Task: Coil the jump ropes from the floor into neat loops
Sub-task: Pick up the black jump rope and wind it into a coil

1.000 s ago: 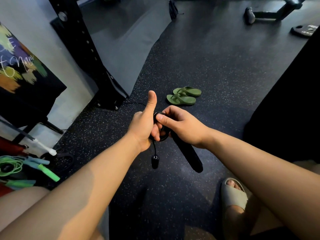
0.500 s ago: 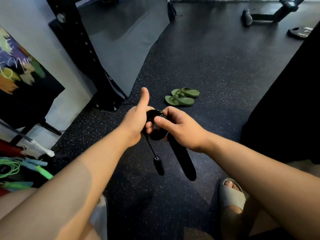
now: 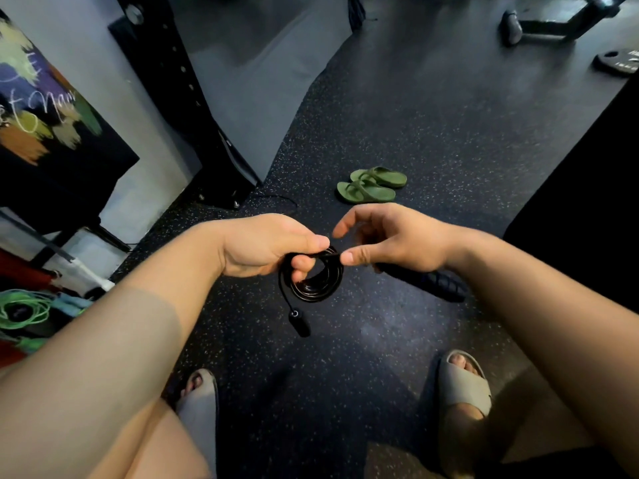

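Observation:
A black jump rope (image 3: pixel 313 283) is wound into a small tight coil in front of me, above the floor. My left hand (image 3: pixel 266 245) grips the coil, with fingers curled through its middle and the thumb pressed on top. A short tail hangs from the coil and ends in a small black end piece (image 3: pixel 299 321). My right hand (image 3: pixel 390 238) holds the rope's black handle (image 3: pixel 423 280) under its palm. Its thumb tip touches the coil's right edge and its index finger is lifted clear.
Green flip-flops (image 3: pixel 371 186) lie on the speckled rubber floor (image 3: pixel 397 115) just beyond my hands. A green jump rope (image 3: pixel 22 311) lies coiled at the left among other gear. A black rack post (image 3: pixel 179 95) stands at the back left. My feet in grey slides (image 3: pixel 463 388) are below.
My left thumb came down from pointing up onto the coil. My right hand drew slightly to the right and lifted its index finger, and the handle swung out sideways.

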A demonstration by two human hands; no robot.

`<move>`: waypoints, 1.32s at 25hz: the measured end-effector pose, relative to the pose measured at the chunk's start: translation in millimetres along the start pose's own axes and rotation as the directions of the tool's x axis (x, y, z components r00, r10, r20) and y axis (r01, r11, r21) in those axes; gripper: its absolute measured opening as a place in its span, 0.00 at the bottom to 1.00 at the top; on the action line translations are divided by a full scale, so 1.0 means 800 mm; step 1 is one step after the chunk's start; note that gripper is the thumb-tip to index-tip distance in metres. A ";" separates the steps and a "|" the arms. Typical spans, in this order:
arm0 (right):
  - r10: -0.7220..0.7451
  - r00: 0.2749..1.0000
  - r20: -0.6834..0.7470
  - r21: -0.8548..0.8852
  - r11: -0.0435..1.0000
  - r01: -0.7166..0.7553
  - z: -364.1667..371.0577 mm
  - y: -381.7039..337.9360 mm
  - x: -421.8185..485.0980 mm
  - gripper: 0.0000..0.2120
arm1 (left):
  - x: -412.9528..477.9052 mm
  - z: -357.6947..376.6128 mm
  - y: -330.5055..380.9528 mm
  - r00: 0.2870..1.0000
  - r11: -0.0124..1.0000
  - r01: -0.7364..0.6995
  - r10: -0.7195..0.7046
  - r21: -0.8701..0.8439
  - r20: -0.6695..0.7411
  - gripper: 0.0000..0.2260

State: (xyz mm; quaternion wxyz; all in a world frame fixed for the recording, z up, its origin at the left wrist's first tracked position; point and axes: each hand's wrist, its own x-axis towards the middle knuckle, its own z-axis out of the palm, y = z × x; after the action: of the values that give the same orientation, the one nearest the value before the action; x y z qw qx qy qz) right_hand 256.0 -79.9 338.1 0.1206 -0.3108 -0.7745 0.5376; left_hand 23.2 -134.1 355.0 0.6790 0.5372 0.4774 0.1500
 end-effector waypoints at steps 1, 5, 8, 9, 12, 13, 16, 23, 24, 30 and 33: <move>-0.011 1.000 0.023 -0.046 0.999 0.012 -0.004 -0.001 -0.001 0.20 | -0.003 -0.001 0.001 1.000 1.000 -0.002 0.002 0.016 -0.002 0.12; 0.005 1.000 0.021 -0.060 0.998 -0.003 -0.014 0.008 0.000 0.18 | -0.009 -0.007 0.001 0.994 0.996 -0.051 0.057 0.075 -0.089 0.13; -0.009 0.999 0.034 0.062 0.998 0.007 0.010 0.014 0.008 0.17 | -0.009 -0.006 -0.006 0.979 0.990 -0.139 0.141 0.024 -0.149 0.13; -0.014 1.000 0.016 0.144 0.989 0.011 0.023 0.011 0.010 0.16 | -0.010 -0.006 -0.007 0.971 0.986 -0.167 0.166 0.010 -0.174 0.13; -0.114 0.991 -0.065 0.255 0.958 0.127 0.058 -0.002 0.018 0.13 | -0.024 -0.009 -0.008 0.949 0.975 -0.214 0.194 -0.057 -0.247 0.11; -0.139 0.986 -0.090 0.266 0.951 0.158 0.064 -0.006 0.024 0.11 | -0.030 -0.010 -0.007 0.941 0.968 -0.233 0.198 -0.098 -0.274 0.10; -0.155 0.973 -0.172 0.281 0.939 0.200 0.073 -0.026 0.051 0.06 | -0.056 -0.023 -0.009 0.906 0.935 -0.307 0.230 -0.178 -0.354 0.08; -0.261 0.956 -0.130 0.221 0.933 0.285 0.129 -0.086 0.122 0.10 | -0.160 -0.070 -0.040 0.862 0.947 -0.310 0.243 -0.081 -0.445 0.15; -0.276 0.952 -0.134 0.232 0.925 0.301 0.143 -0.095 0.136 0.10 | -0.176 -0.078 -0.047 0.840 0.960 -0.281 0.240 -0.011 -0.486 0.13; -0.332 0.941 -0.073 0.341 0.878 0.336 0.250 -0.142 0.222 0.10 | -0.284 -0.123 -0.109 0.662 0.974 -0.116 0.220 0.193 -0.717 0.07; -0.352 0.935 -0.037 0.388 0.858 0.338 0.307 -0.153 0.260 0.09 | -0.325 -0.132 -0.154 0.534 0.985 -0.094 0.172 0.144 -0.828 0.11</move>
State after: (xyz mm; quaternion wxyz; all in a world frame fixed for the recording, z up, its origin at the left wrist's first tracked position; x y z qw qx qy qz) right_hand -76.5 -166.7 321.8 0.2602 -0.1276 -0.6976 0.6552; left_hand -230.3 -305.2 377.5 0.3334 0.4624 0.7066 0.4193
